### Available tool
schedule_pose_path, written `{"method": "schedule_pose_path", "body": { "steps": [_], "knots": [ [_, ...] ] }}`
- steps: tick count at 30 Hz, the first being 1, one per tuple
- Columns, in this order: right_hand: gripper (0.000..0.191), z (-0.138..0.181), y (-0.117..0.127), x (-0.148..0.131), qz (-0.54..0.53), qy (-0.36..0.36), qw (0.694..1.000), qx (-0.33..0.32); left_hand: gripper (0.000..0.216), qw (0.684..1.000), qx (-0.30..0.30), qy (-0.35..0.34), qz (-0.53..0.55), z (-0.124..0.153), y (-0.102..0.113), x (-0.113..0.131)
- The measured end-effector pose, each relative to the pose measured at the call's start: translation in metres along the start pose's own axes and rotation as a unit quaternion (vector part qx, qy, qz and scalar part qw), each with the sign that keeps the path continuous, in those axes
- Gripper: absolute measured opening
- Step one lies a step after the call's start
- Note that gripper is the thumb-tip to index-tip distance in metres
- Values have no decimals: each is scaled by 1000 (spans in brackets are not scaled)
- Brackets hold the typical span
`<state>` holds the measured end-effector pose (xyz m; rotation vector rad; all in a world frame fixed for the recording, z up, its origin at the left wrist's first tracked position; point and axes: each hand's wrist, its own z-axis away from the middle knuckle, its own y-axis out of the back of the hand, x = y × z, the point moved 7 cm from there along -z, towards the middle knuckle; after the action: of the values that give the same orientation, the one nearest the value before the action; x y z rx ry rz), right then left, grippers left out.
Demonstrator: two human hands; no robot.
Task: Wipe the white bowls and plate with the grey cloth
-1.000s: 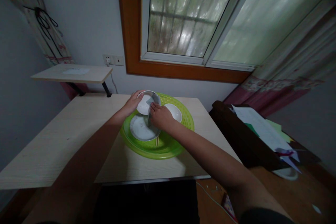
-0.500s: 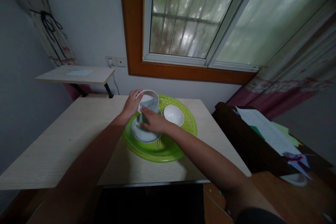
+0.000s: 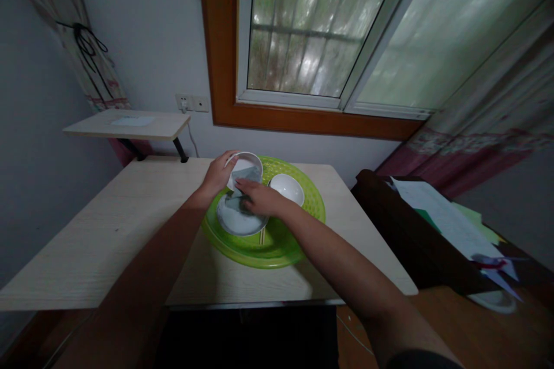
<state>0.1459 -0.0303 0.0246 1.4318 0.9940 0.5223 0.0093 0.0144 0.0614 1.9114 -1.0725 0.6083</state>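
Note:
My left hand grips the rim of a white bowl, which is tilted toward me over the far left of a round green tray. My right hand is closed on a grey-green cloth, part of which lies inside that bowl and part hangs below it. Under the cloth sits a wider white bowl on the tray. Right of my right hand stands another white bowl, partly hidden by the wrist. A pair of chopsticks pokes out beside the wider bowl.
The tray rests on a pale wooden table. A small raised shelf stands at the table's back left. Behind are a window and a wall socket. Papers lie on dark furniture at the right.
My right hand has shifted slightly right with the cloth. The bowl in my left hand sits a touch lower. The view has moved a little.

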Motion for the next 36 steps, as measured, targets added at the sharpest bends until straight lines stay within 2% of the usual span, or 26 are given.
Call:
{"method": "schedule_pose_path", "body": {
  "steps": [5,12,18,23,30,33,36],
  "knots": [
    [46,9,17,1,164,-36,985,38,39,1000,-1,12,-16,-2,-2,-7],
    [50,11,30,-16,202,-43,975,82,37,999,4,22,-25,-2,-2,-9],
    [43,6,28,-19,174,-36,977,118,37,999,3,24,-22,-3,-2,-11],
    [58,1,12,-13,133,-49,984,104,37,999,17,32,3,-5,-1,-14],
    [72,4,1,-14,145,-76,983,84,33,999,10,41,3,-3,-1,-14],
    [73,2,-7,-15,93,-60,993,52,32,999,-6,39,0,-4,-6,-19],
    [78,-2,-8,-20,-17,-29,999,27,33,1000,-18,19,-10,-5,-11,-22]
  ]
}}
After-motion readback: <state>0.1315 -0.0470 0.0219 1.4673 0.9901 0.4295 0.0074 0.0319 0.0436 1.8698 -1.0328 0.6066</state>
